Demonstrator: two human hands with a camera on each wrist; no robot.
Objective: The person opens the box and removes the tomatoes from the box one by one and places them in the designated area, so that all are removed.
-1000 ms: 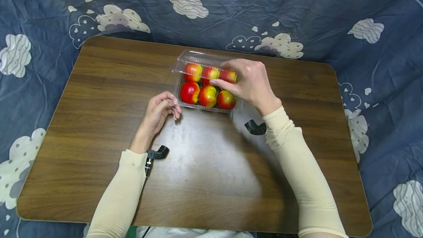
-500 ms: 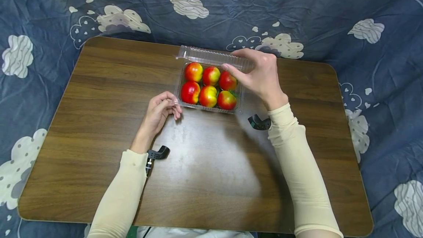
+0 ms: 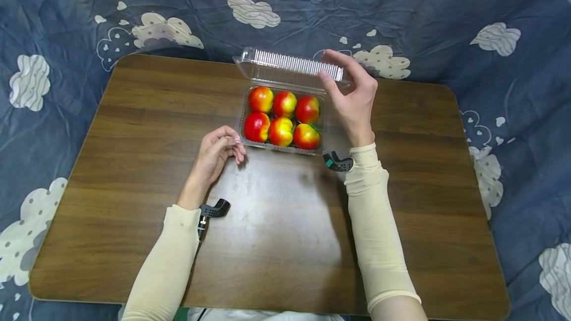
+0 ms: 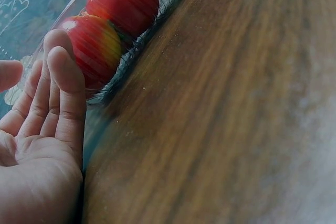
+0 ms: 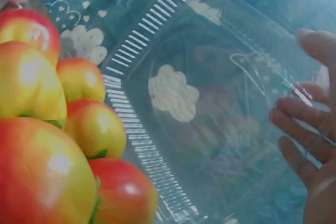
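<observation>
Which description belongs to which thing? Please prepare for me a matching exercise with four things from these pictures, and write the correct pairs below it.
Column 1
1. the fruits
2. the left hand
3. the lid
4. the right hand

Column 2
A. transparent and raised
B. red and yellow, in two rows of three
C. at the right end of the raised plastic
D. at the near left corner of the container

Right pairs: 1-B, 2-D, 3-A, 4-C
</observation>
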